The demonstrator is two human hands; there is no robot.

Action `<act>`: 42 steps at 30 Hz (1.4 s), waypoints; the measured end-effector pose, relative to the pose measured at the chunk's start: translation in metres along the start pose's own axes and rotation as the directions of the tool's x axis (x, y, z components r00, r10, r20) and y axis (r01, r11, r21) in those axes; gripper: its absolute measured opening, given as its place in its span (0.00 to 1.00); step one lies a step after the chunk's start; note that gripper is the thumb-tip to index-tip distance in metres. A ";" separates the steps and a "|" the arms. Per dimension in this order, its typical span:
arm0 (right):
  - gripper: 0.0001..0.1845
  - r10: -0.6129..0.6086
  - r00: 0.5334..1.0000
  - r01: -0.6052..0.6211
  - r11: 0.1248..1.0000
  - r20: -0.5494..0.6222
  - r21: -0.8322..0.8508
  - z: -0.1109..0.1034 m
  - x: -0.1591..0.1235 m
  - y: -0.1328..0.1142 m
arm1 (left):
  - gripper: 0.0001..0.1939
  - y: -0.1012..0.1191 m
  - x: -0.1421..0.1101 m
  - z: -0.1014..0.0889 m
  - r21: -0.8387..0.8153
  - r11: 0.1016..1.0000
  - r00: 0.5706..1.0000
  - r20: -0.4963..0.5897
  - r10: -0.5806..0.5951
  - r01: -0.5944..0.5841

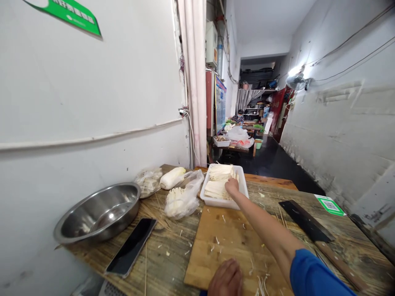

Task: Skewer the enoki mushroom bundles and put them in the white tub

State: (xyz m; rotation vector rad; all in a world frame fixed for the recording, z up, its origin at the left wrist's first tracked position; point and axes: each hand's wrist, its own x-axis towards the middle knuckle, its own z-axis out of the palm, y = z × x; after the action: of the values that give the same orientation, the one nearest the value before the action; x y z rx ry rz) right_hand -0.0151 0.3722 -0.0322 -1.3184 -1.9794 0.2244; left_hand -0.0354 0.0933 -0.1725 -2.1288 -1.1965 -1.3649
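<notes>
My right hand reaches into a white plastic tray at the far side of the cutting board. Its fingers are closed at the stick ends of enoki mushroom skewers; the fingertips are partly hidden. Pale enoki lies in two rows inside the tray. Near the bottom of the view, my left hand lies on the wooden cutting board with fingers loosely bent and nothing visible in them. Scraps of enoki stem are scattered over the board.
Left of the tray are bagged enoki, a cabbage, a steel basin and a phone. A cleaver lies at right beside loose bamboo skewers. Another person sits at a far table.
</notes>
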 end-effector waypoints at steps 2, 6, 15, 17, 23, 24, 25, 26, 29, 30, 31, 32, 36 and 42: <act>0.16 0.083 0.996 -0.079 0.994 0.043 -0.073 -0.004 -0.002 0.002 | 0.14 0.006 0.005 -0.008 -0.026 0.999 0.999 0.035 -0.037 0.038; 0.16 0.093 0.992 -0.082 0.988 0.085 -0.128 -0.024 -0.023 0.005 | 0.15 0.020 0.017 -0.023 -0.056 0.981 0.976 0.126 -0.180 0.188; 0.21 -0.208 0.964 0.223 0.972 0.168 -0.076 -0.113 -0.183 0.061 | 0.12 0.022 0.016 -0.023 -0.134 0.946 0.926 0.283 -0.248 0.294; 0.20 -0.181 0.969 0.203 0.971 0.166 -0.128 -0.128 -0.219 0.081 | 0.13 0.025 0.016 -0.019 -0.179 0.938 0.926 0.295 -0.236 0.297; 0.22 -0.100 0.991 0.128 0.914 0.092 -0.385 -0.152 -0.294 0.111 | 0.21 0.023 0.034 -0.020 -0.321 0.911 0.883 0.461 -0.089 0.260; 0.22 -0.094 0.991 0.125 0.899 0.095 -0.420 -0.155 -0.302 0.112 | 0.22 0.016 0.038 -0.024 -0.317 0.907 0.886 0.449 -0.115 0.278; 0.23 -0.083 0.992 0.119 0.888 0.098 -0.445 -0.159 -0.308 0.113 | 0.23 0.006 0.042 -0.028 -0.289 0.899 0.887 0.421 -0.190 0.329; 0.23 -0.071 0.993 0.109 0.879 0.099 -0.464 -0.162 -0.313 0.113 | 0.23 -0.005 0.045 -0.032 -0.238 0.881 0.870 0.392 -0.298 0.409; 0.22 -0.048 0.994 0.088 0.870 0.094 -0.484 -0.171 -0.323 0.116 | 0.19 -0.035 0.046 -0.042 -0.155 0.825 0.814 0.338 -0.473 0.544; 0.22 -0.048 0.995 0.087 0.874 0.093 -0.479 -0.172 -0.325 0.118 | 0.17 -0.040 0.045 -0.045 -0.144 0.816 0.804 0.332 -0.492 0.559; 0.23 -0.050 0.995 0.087 0.877 0.091 -0.473 -0.173 -0.327 0.118 | 0.16 -0.042 0.044 -0.046 -0.140 0.814 0.801 0.331 -0.498 0.564; 0.23 -0.053 0.995 0.087 0.880 0.086 -0.467 -0.174 -0.328 0.119 | 0.15 -0.042 0.042 -0.047 -0.137 0.813 0.800 0.330 -0.501 0.566; 0.24 -0.093 0.995 0.101 0.886 0.040 -0.453 -0.172 -0.332 0.117 | 0.09 -0.042 0.049 -0.056 -0.094 0.801 0.793 0.249 -0.556 0.592; 0.21 -0.200 0.979 0.175 0.921 -0.035 -0.347 -0.182 -0.335 0.114 | 0.21 -0.125 0.087 -0.110 0.093 0.603 0.610 -0.073 -0.789 0.792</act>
State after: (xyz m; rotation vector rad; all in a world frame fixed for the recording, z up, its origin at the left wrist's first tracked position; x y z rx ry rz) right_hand 0.2550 0.0931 -0.1201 -1.3120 -2.1336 -0.2678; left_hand -0.1824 0.1343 -0.0632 -1.4841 -2.3216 -1.5525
